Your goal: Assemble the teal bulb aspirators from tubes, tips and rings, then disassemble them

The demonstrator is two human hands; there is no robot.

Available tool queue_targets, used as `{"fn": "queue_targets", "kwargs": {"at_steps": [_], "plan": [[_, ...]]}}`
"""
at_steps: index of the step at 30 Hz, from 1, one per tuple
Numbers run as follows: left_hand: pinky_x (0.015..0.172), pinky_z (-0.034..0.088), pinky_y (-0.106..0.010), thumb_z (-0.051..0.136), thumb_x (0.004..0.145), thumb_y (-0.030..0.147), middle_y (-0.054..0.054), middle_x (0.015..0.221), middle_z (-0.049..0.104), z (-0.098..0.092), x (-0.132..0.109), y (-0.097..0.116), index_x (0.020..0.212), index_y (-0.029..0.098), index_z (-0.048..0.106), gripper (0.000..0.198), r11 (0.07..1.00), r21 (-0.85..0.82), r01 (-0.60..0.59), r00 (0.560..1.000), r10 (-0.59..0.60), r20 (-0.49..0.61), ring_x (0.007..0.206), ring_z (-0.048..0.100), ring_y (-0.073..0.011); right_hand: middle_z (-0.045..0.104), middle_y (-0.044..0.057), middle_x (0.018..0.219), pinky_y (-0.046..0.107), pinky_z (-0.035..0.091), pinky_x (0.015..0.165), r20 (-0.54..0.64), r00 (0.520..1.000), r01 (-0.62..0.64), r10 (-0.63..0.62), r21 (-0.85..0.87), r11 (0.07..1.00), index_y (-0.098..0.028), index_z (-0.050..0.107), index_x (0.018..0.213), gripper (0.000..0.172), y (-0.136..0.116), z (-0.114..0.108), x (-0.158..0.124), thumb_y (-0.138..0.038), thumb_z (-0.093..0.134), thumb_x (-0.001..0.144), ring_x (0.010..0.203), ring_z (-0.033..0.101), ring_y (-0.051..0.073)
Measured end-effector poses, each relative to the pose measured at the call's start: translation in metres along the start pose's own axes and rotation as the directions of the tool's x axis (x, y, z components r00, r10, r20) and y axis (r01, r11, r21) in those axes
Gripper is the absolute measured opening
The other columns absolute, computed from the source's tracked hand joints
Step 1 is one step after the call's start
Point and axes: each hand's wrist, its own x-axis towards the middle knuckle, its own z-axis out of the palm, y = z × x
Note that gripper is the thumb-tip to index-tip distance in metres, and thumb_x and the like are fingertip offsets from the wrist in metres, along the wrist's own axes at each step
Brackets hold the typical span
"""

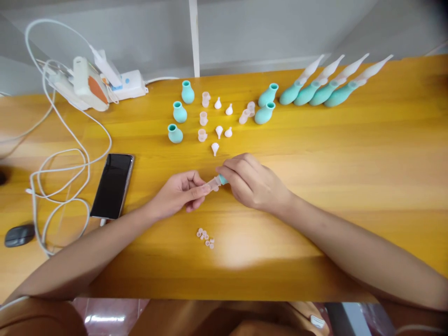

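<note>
My left hand (185, 190) pinches a translucent plastic nozzle piece (213, 183) between thumb and fingers. My right hand (254, 182) is wrapped round a teal squeeze bulb (223, 179), and only its neck shows. The nozzle piece meets the bulb's neck; how deep it sits I cannot tell. Beyond the hands lie small white funnel-shaped parts (215, 149) and a column of translucent cup-like pieces (202, 135). Towards me, a cluster of tiny translucent rings (206, 237) rests on the wooden table (280, 266).
Teal bulbs stand at back left (175, 134) and back centre (265, 113), the latter beside two translucent pieces (244, 116). Several bulbs with long clear tips (341, 93) line the back right. Left are a phone (112, 185), looped white cable (87, 164), power strip (131, 85) and mouse (19, 235).
</note>
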Motion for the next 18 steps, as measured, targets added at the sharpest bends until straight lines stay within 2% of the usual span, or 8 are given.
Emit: {"fn": "queue_targets", "kwargs": {"at_steps": [2, 5, 8, 11, 18], "plan": [[0.038, 0.032, -0.02, 0.089, 0.087, 0.058, 0.005, 0.057, 0.065, 0.0, 0.001, -0.002, 0.085, 0.022, 0.054, 0.05, 0.997, -0.076, 0.032, 0.999, -0.032, 0.005, 0.038, 0.048, -0.007, 0.073, 0.015, 0.114, 0.049, 0.064, 0.088, 0.002, 1.0, -0.012, 0.012, 0.023, 1.0, -0.019, 0.063, 0.143, 0.038, 0.0, 0.0, 0.0, -0.01, 0.055, 0.107, 0.104, 0.069, 0.031], [0.04, 0.04, -0.021, 0.089, 0.089, 0.054, 0.001, 0.063, 0.073, 0.001, 0.002, -0.004, 0.088, 0.021, 0.054, 0.048, 0.994, -0.106, 0.025, 1.0, -0.026, -0.012, 0.043, 0.061, -0.0104, 0.073, 0.016, 0.115, 0.05, 0.065, 0.093, 0.01, 1.0, -0.014, 0.014, 0.057, 0.998, -0.017, 0.066, 0.141, 0.038, 0.0, 0.0, 0.001, -0.008, 0.056, 0.106, 0.107, 0.069, 0.031], [0.048, 0.048, -0.02, 0.085, 0.094, 0.05, -0.003, 0.073, 0.079, 0.001, 0.002, -0.006, 0.09, 0.021, 0.053, 0.044, 0.995, -0.02, -0.095, 0.994, 0.094, -0.05, 0.053, 0.07, -0.0115, 0.073, 0.018, 0.116, 0.051, 0.064, 0.094, 0.005, 1.0, -0.001, 0.001, 0.075, 0.997, -0.014, 0.065, 0.14, 0.038, 0.001, 0.0, 0.001, -0.006, 0.055, 0.104, 0.108, 0.069, 0.032], [0.053, 0.055, -0.022, 0.084, 0.096, 0.05, -0.002, 0.075, 0.079, 0.0, 0.001, -0.008, 0.09, 0.021, 0.053, 0.042, 0.976, 0.106, -0.188, 0.977, 0.196, -0.081, 0.056, 0.071, -0.0109, 0.073, 0.017, 0.117, 0.052, 0.064, 0.092, -0.005, 1.0, -0.011, 0.011, 0.115, 0.993, -0.016, 0.062, 0.142, 0.04, 0.001, 0.002, 0.001, -0.005, 0.053, 0.105, 0.109, 0.069, 0.032], [0.062, 0.062, -0.026, 0.08, 0.098, 0.049, -0.002, 0.082, 0.079, -0.002, -0.002, -0.018, 0.092, 0.022, 0.05, 0.041, 0.926, 0.272, -0.263, 0.952, 0.294, -0.081, 0.064, 0.074, -0.0127, 0.071, 0.016, 0.112, 0.051, 0.063, 0.088, -0.024, 0.999, -0.029, 0.034, 0.171, 0.985, -0.018, 0.061, 0.14, 0.039, -0.001, 0.005, 0.002, -0.005, 0.05, 0.105, 0.105, 0.068, 0.031]]}}
